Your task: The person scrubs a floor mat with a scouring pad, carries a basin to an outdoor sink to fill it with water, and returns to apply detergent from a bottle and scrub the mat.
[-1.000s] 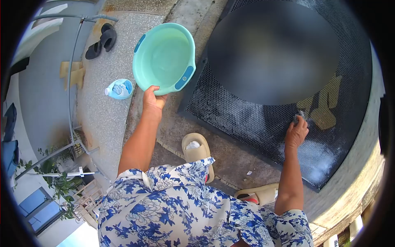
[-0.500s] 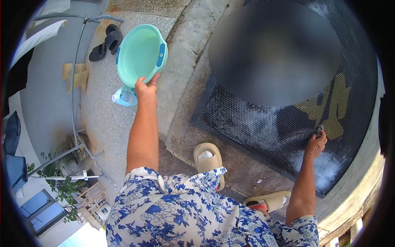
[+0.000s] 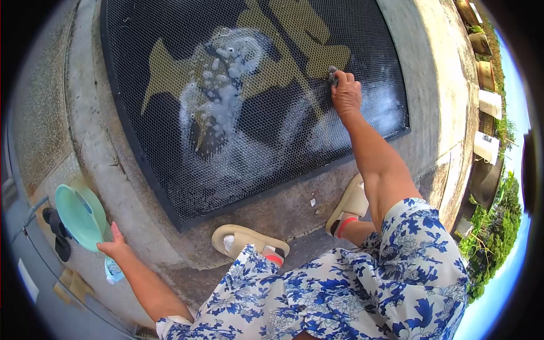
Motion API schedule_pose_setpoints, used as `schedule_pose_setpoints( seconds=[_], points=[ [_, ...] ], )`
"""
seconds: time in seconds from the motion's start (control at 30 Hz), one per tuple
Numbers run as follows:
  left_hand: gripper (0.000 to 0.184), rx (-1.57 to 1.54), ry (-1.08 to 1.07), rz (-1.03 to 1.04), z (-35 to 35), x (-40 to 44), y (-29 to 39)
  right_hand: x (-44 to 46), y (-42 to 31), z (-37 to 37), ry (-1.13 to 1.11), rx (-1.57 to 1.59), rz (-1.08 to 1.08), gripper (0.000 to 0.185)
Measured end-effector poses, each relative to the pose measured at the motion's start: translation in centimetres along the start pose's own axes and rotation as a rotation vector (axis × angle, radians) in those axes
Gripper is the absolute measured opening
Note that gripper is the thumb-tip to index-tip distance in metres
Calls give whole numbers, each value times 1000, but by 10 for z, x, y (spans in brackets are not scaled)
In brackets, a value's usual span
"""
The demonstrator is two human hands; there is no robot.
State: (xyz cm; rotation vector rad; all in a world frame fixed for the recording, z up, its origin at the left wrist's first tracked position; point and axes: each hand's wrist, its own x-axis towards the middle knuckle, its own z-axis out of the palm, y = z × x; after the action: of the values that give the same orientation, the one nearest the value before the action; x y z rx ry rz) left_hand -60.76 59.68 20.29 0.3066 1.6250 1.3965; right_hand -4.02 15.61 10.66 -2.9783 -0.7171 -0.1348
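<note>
My right hand (image 3: 347,93) is closed around a grey scouring pad (image 3: 332,75), which looks like steel wool, at the surface of a black mesh-patterned mat (image 3: 266,122) with tan shapes. White suds (image 3: 218,85) lie on the mat's left half, and a whitish wet patch shows below my right hand. At lower left, my left hand (image 3: 115,243) has its thumb and a finger spread beside the rim of a mint-green basin (image 3: 79,215). The thumb overlaps the basin's lower edge; whether it touches is unclear. Below sits a light-blue bottle (image 3: 113,270), partly hidden by my arm.
My feet in beige slippers (image 3: 238,241) stand on the concrete just below the mat. Dark slippers (image 3: 56,232) and a grey metal railing (image 3: 37,243) are at far left. A low concrete ledge (image 3: 442,85) runs along the right, with plants (image 3: 498,226) beyond.
The view has swung right, so the basin now appears lower left and more of the mat shows. My left fingers have spread at the basin's rim. My right hand still holds the scouring pad.
</note>
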Motion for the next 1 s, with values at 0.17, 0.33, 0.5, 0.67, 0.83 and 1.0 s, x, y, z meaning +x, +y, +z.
schedule_pose_setpoints(
  seconds=[0.17,0.33,0.5,0.67,0.83,1.0],
  points=[
    [71,1234,-776,561,-19,-141,-95,-35,-69,-7,30,196,-7,38],
    [99,1718,-1552,1219,19,-256,-172,-115,-123,-18,-266,364,-832,23],
    [116,2186,-1441,1089,12,-307,-231,42,-67,-22,-145,79,-277,25],
    [97,2228,-1276,978,8,-310,-257,78,-55,6,79,143,68,33],
    [118,2126,-1255,899,3,-307,-262,-1,-172,8,15,307,-614,15],
    [116,2040,-1081,1062,-18,-293,-290,-60,-209,9,-172,526,-1300,23]
  ],
)
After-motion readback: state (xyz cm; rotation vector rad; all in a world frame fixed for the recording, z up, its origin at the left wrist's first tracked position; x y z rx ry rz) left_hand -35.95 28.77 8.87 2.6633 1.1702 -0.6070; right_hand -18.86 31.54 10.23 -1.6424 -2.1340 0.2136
